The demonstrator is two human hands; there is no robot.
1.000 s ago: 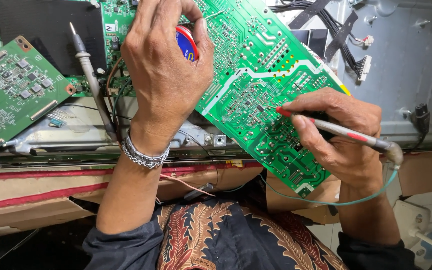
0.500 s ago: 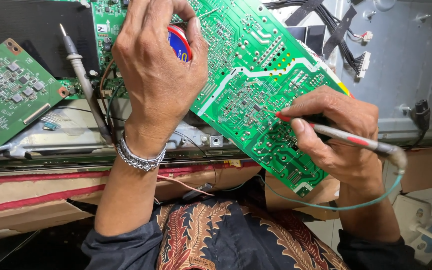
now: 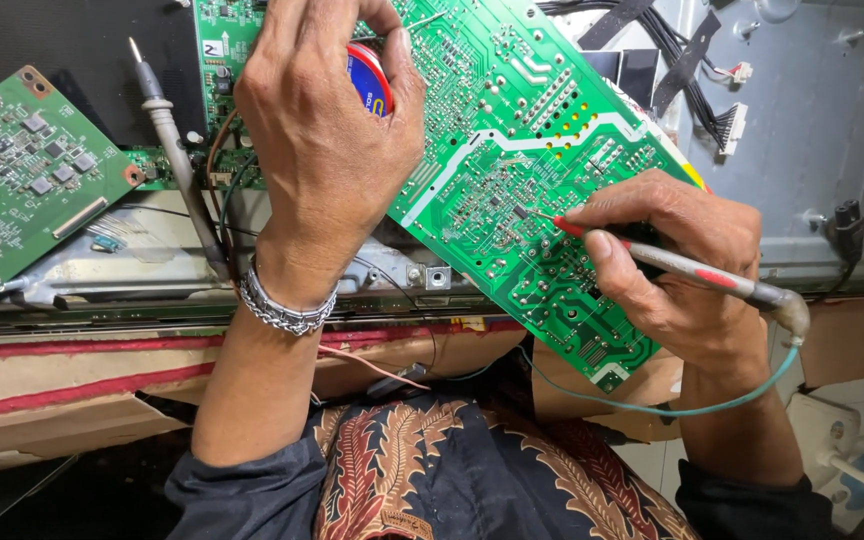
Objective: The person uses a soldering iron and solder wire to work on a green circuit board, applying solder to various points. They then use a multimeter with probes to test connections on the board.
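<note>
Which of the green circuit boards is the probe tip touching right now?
The large tilted board in the middle, which the right hand probes with the red-tipped probe; the smaller board at far left lies untouched.

A grey sheet-metal panel (image 3: 812, 130) fills the upper right of the head view, evenly lit, with small raised tabs and screw holes. Below it runs torn brown cardboard (image 3: 82, 400) edged with a red stripe. Under the panel's right corner, pale floor tiles (image 3: 832, 430) show. Left of the panel lies a flat black sheet (image 3: 62, 60)
</note>
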